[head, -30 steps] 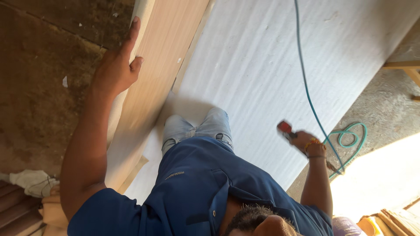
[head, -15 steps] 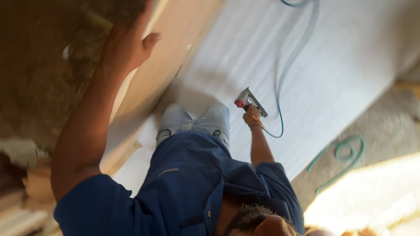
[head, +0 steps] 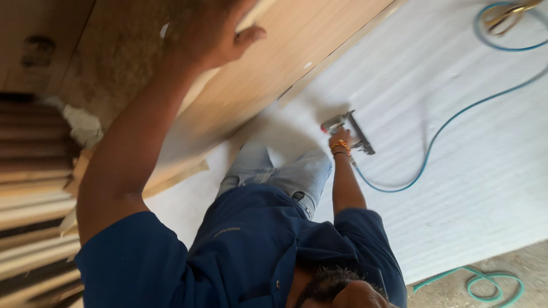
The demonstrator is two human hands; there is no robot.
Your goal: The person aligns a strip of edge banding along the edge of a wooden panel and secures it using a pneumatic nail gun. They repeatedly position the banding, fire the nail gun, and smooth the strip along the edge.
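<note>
I wear a dark blue short-sleeved shirt (head: 257,245), faded light blue jeans (head: 285,171), and orange-gold bangles (head: 341,147) at my right wrist.

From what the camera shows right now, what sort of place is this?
Probably a carpentry workshop or a fit-out site. The left hand steadies a wooden board, the right hand holds a pneumatic nail gun on a blue air hose, and white foam sheeting covers the floor.
</note>
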